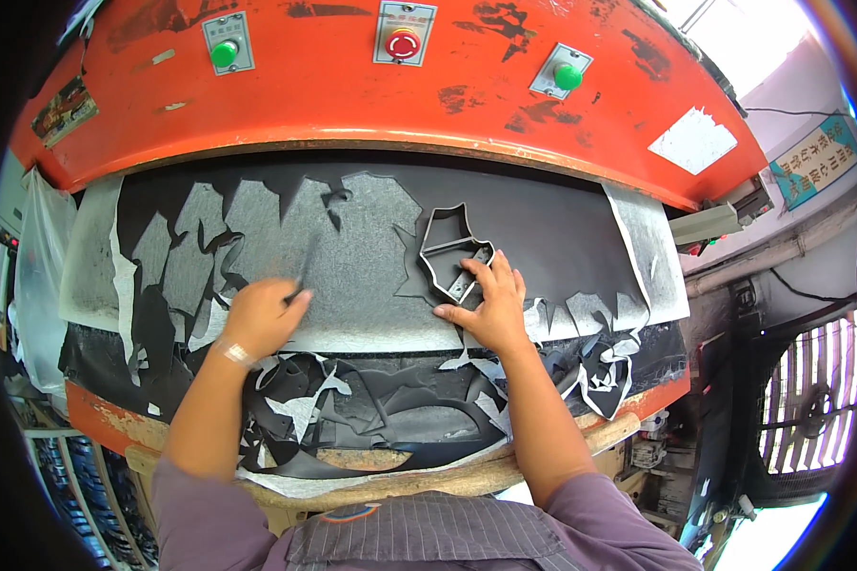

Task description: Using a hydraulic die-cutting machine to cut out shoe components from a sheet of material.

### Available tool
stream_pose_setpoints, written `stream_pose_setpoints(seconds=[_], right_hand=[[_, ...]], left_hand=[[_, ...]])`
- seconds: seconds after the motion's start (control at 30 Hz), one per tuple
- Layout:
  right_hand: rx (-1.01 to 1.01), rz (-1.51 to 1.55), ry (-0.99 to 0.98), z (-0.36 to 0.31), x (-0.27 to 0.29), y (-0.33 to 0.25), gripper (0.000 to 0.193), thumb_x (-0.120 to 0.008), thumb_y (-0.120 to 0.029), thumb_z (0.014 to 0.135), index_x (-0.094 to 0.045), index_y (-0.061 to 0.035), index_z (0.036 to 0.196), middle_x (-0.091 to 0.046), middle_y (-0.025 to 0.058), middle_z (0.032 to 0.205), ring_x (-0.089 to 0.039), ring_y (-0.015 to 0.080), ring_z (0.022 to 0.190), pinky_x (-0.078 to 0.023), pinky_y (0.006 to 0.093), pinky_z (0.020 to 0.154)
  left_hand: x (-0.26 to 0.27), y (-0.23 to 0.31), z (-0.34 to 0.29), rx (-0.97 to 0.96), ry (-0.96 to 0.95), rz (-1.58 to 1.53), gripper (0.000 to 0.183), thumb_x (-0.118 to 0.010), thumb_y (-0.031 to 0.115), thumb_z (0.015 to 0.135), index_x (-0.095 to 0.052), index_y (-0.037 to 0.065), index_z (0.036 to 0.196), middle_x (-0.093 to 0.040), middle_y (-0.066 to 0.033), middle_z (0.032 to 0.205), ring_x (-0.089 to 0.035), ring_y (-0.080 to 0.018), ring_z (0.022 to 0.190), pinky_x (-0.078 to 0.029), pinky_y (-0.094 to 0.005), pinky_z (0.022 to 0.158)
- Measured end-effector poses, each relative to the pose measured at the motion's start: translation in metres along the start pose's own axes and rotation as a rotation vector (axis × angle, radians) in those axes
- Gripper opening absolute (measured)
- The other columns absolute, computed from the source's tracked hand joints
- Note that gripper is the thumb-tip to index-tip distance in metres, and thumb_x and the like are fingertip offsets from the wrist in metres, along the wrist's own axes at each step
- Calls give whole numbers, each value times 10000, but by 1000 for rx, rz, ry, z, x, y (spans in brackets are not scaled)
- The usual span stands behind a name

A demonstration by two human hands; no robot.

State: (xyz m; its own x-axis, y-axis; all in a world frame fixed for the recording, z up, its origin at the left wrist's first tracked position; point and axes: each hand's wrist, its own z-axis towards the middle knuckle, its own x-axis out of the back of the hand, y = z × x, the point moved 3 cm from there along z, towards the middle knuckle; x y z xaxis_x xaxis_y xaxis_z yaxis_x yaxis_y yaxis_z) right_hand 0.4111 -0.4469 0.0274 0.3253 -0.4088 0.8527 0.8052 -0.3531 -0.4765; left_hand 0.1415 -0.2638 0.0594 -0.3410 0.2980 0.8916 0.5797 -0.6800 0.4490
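My right hand [498, 306] grips a steel cutting die [431, 249], its thumb at the near edge and its fingers over the plate at the right side. The die is an angular metal outline with a crossbar, lying on a black sheet [562, 238] beside the cut-out edge. My left hand [265, 319] is closed above the grey fuzzy backing [352, 285], left of the die. From it sticks out a thin dark piece [309, 262], blurred, whose kind I cannot make out. A pale patch wraps the left wrist.
A red-orange press beam [333, 95] spans the far side, with two green buttons [224, 54] and a red button [403, 44]. Black and white offcuts [381, 409] heap along the near edge, above a wooden rail [467, 485]. A clear plastic bag [43, 276] hangs at left.
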Motion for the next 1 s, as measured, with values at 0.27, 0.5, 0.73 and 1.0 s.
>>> stream_pose_setpoints(seconds=[0.27, 0.5, 0.73, 1.0], right_hand=[[43, 59, 48, 2, -3, 1, 713, -859, -463, 553, -616, -135, 1138, -403, 266, 1392, -325, 388, 1358, -205, 538, 1101], [19, -1, -15, -1, -4, -2, 887, -855, -450, 575, -490, -98, 1303, -380, 261, 1424, -302, 379, 1380, -194, 529, 1114], [-28, 52, -41, 3, -7, 4, 1227, -837, -483, 586, -170, 65, 1458, -329, 270, 1460, -287, 376, 1392, -171, 520, 1131], [-52, 98, -29, 23, -8, 19, 1300, -842, -485, 567, -96, 100, 1457, -338, 275, 1451, -313, 347, 1384, -168, 493, 1144]], left_hand=[[54, 28, -86, -77, -244, 71, 577, -738, 354, 767, -541, 51, 1217, -581, -179, 1114, -520, -357, 1073, -363, -434, 963], [-42, 73, -1, -128, -18, -353, 716, -638, 229, 849, -300, 24, 1446, -564, -163, 1306, -490, -341, 1205, -290, -430, 1075], [-108, 94, 41, -126, 105, -253, 778, -548, 102, 848, -109, -67, 1467, -512, -139, 1374, -414, -271, 1322, -190, -455, 1127], [-111, 92, 63, -174, 93, -188, 764, -526, 115, 851, -118, -56, 1474, -481, -103, 1420, -408, -257, 1335, -168, -453, 1144]])
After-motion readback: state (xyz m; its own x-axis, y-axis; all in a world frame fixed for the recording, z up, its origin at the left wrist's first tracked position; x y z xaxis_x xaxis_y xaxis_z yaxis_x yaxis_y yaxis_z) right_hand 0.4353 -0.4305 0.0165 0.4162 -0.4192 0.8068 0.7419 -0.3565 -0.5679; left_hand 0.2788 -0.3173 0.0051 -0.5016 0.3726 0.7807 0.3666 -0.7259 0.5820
